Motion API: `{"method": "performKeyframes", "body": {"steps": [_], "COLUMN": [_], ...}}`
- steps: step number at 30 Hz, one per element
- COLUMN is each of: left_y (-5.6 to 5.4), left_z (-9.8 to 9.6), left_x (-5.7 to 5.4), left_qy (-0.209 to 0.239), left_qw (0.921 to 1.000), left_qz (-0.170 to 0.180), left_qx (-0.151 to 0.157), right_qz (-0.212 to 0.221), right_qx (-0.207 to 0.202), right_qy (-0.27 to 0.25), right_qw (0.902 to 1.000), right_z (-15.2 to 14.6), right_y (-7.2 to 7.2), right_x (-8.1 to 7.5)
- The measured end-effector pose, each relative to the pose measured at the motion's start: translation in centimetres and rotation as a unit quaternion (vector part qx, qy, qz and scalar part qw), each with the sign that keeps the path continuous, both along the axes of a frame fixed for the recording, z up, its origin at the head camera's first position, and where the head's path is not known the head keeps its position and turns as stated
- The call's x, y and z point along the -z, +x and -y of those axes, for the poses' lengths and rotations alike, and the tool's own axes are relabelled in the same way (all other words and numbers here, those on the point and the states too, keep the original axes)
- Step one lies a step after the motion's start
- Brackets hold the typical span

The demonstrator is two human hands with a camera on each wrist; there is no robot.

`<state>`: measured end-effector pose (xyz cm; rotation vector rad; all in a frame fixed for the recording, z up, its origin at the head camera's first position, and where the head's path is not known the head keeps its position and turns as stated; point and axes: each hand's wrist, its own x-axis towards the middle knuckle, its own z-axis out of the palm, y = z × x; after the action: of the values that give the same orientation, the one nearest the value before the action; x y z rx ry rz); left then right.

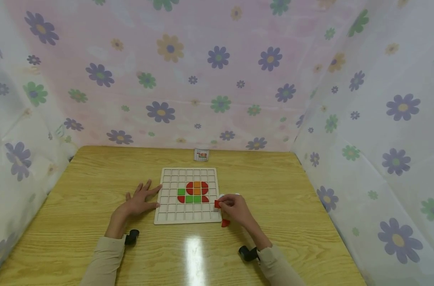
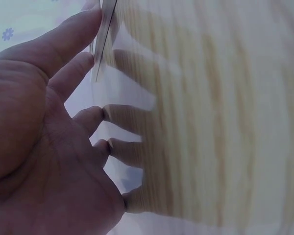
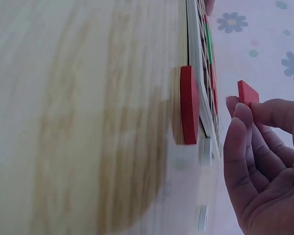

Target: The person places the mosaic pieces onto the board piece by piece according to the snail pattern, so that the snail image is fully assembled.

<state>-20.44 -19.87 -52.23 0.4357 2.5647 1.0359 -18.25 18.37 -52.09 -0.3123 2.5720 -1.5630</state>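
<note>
A pale square grid board (image 1: 170, 216) lies on the table, with red, green and orange tiles (image 1: 197, 191) set in its middle cells. My right hand (image 1: 237, 209) pinches a red tile (image 3: 248, 93) between thumb and fingers, over the board's right edge. The left hand (image 1: 138, 201) rests with fingers spread at the board's left side, thumb and index finger touching the edge. In the left wrist view that hand (image 2: 49, 122) has its fingertips on the tabletop. Below the right hand, a red quarter-round tile (image 1: 225, 223) lies next to the board.
A small picture card (image 1: 201, 155) stands at the table's back edge. White round pieces (image 3: 208, 152) lie on the wooden table (image 1: 159, 254) near the right hand, partly hidden by it in the head view. Flowered curtains (image 1: 217, 79) enclose the back and sides.
</note>
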Motion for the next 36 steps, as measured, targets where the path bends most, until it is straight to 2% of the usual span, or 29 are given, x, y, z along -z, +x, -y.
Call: {"method": "performKeyframes", "body": {"steps": [7, 17, 30, 36], "left_y": [0.1, 0.3, 0.1, 0.4], "left_z": [0.0, -0.1, 0.1, -0.1], "left_x": [-0.2, -0.8, -0.5, -0.9], "left_qy": [0.001, -0.001, -0.009, -0.002], "left_qw": [1.0000, 1.0000, 1.0000, 1.0000], "left_qz": [0.002, 0.004, 0.001, 0.003], "left_qx": [-0.002, -0.003, -0.001, 0.001], "right_qz": [-0.014, 0.013, 0.019, 0.012], "right_qx": [-0.014, -0.040, -0.014, -0.008], "right_qy": [0.003, 0.006, 0.016, 0.017], "right_qw": [0.9998, 0.9991, 0.9996, 0.9997], "right_z": [0.6, 1.7, 3.5, 3.9], "right_y": [-0.3, -0.7, -1.5, -1.7], "right_x": [0.1, 0.0, -0.4, 0.0]}}
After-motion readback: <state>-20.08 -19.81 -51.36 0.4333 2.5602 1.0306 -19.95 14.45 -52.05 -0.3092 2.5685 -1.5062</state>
